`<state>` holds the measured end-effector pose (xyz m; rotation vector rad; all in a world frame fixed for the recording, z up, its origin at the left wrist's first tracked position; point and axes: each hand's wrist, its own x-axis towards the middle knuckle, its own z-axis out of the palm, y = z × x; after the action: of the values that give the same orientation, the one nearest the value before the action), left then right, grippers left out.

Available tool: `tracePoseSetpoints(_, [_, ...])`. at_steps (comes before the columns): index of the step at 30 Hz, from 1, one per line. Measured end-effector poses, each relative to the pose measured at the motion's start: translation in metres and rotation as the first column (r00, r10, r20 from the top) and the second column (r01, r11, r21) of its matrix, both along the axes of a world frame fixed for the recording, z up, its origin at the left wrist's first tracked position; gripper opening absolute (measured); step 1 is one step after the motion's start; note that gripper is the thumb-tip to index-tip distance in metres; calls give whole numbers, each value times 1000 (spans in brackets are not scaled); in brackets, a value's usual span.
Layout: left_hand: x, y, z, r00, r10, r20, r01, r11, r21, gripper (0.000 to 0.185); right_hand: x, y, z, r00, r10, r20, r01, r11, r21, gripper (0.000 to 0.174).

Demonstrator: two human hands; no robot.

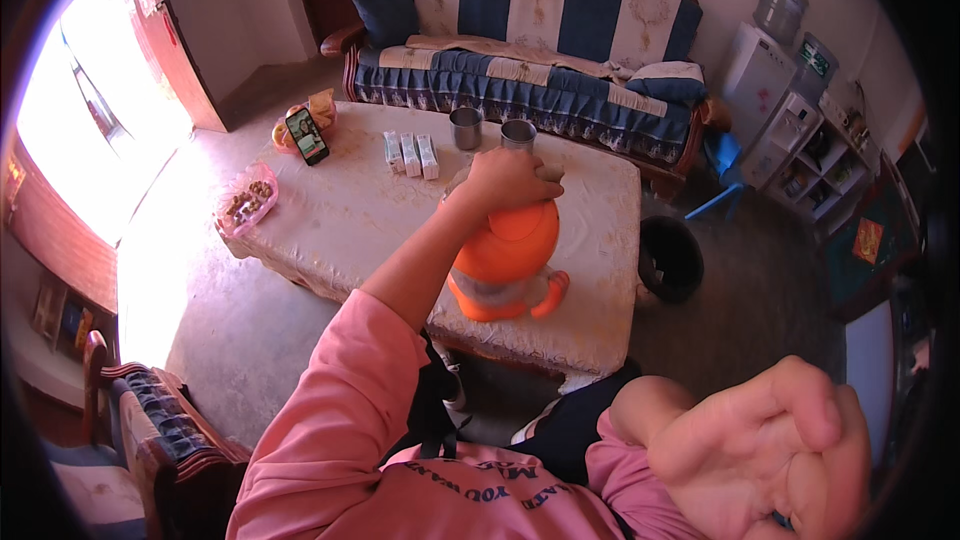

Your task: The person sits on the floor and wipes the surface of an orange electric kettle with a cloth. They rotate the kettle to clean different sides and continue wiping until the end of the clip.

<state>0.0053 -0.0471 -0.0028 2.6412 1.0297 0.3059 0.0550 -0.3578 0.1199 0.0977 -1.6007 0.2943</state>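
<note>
My left hand (504, 178) reaches over the table and grips the top of an orange and beige object (517, 244). That object stands on the cloth near the table's front end; it has a rounded orange upper part, a greyish band and orange parts below. Its exact kind I cannot tell, and my hand hides its top. Close to the camera at the lower right, my right hand (739, 450) is raised with its palm showing and fingers loosely curled. Nothing is visible in it. Two metal cups (466, 129) (518, 135) stand just beyond my left hand.
Three small cartons (410, 155), a propped phone (307, 136) and a pink dish of small brown items (247, 202) are on the cloth-covered table (360, 217). A sofa (525, 22) lies beyond; a black bin (670, 259) and blue plastic stool (721, 172) are right.
</note>
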Motion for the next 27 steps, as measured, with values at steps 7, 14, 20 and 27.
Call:
tracePoseSetpoints(7, [2,2,-2,1000,-6,14,6,1000,-29,57,0,10,4,1000,5,14,-6,999,40,27])
tracePoseSetpoints(14, [3,1,2,1000,6,-9,-6,1000,-14,57,-9,3,4,998,-22,-55,21,999,-28,30])
tracePoseSetpoints(20, [-2,5,-4,1000,21,-24,-21,1000,-3,57,-14,-1,2,990,-45,-131,23,985,-169,33])
tracePoseSetpoints(27, [0,1,-2,998,-18,57,18,1000,1,59,26,67,-114,735,-643,-216,477,717,-509,51])
